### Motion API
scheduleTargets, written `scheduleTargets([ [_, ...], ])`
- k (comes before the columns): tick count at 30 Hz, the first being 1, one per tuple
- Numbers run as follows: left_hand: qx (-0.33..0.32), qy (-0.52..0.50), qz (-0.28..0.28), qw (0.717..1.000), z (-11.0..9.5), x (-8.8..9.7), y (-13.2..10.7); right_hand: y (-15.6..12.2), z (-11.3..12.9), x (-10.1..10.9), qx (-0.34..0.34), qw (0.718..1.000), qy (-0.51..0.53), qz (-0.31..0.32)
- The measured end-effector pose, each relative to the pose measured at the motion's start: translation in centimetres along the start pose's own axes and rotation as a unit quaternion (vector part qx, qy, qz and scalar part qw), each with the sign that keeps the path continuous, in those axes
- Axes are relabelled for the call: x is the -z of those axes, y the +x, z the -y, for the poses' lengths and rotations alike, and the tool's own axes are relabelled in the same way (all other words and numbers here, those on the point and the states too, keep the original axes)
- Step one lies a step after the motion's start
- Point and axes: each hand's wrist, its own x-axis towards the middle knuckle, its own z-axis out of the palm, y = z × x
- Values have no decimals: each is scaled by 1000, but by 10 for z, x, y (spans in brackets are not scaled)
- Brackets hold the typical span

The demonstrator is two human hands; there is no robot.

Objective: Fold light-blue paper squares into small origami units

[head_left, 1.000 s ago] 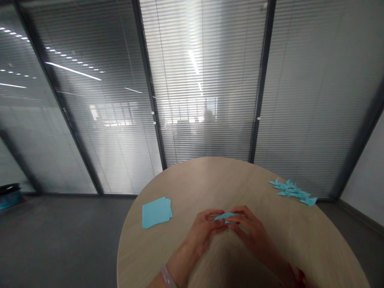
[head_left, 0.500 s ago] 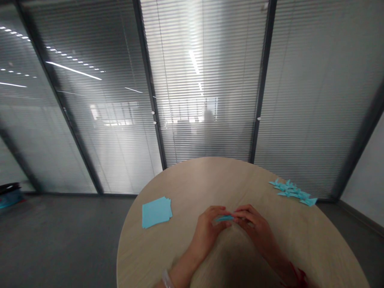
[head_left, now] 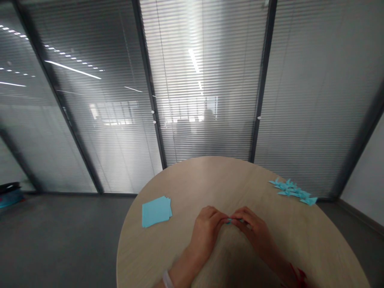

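Note:
Between my fingertips is a small folded piece of blue paper (head_left: 229,221), mostly covered by the fingers. My left hand (head_left: 209,226) pinches it from the left, thumb and fingers pressed together. From the right, my right hand (head_left: 251,227) pinches its other side, and the fingertips of both hands nearly meet. Its exact folded shape is hidden. To the left lies a stack of square blue paper sheets (head_left: 156,212), slightly fanned at its right side. Several folded blue paper cranes (head_left: 292,190) sit in a cluster near the table's right edge.
The round wooden table (head_left: 210,176) curves away in front of me. Beyond it stand glass partitions with blinds (head_left: 207,136) and dark frames. A blue container with a black rim (head_left: 11,195) is on the grey floor at far left.
My left fingers have closed down on the folded paper and moved nearer to the right fingertips. Less of the paper shows now. The sheet stack and cranes have stayed in place.

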Motion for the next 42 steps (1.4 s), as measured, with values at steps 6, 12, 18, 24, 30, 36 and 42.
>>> scheduleTargets([
  [6, -34, 36, 5, 999, -2, 3, 0, -2, -1, 1, 11, 1000, -20, 8],
  [12, -35, 37, 17, 999, -6, 8, 0, -2, 4, 1, 7, 1000, -29, 7],
  [18, -25, 25, 17, 999, -3, 6, -1, -2, 4, 1, 8, 1000, -26, 8],
  [24, 3, 16, 28, 999, -2, 4, -1, -2, 2, 0, 11, 1000, -21, 10],
  [30, 17, 2, 34, 999, 0, 4, 1, 0, -1, 0, 18, 999, -27, 8],
  [36, 28, -5, 28, 999, 3, 0, 1, -1, -2, 1, 8, 999, -29, 21],
  [42, 42, -26, 43, 998, 1, 1, 1, 0, -3, 0, 2, 999, -30, 24],
])
